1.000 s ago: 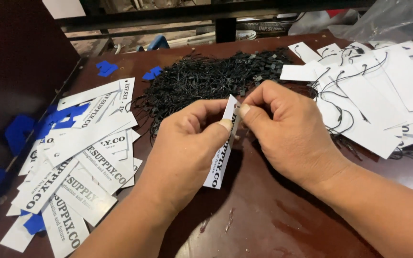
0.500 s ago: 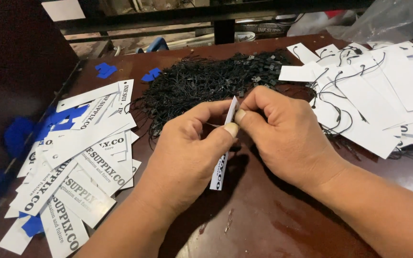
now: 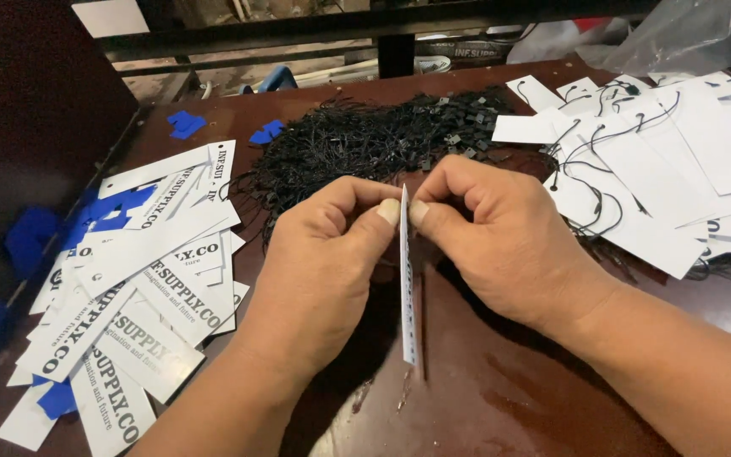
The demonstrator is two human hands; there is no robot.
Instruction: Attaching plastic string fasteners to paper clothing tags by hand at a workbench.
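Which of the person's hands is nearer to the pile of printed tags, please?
Left. The left hand sits just beside the printed tags, pinching a tag. The right hand pinches it from the other side, farther away.

The tag (image 3: 407,279) is a long, thin white card. It stands up on its narrow edge, so only a slim white strip shows. Small dark print runs down its side, too small to make out. Its top end sits between the two thumbs, pinched from both sides. Its bottom end hangs down over the dark brown table, near the table's front edge. It is straight, not bent. It is in the middle, between a pile of printed white tags on one side and a pile of blank white tags with black strings on the other. A heap of black strings lies just behind it.
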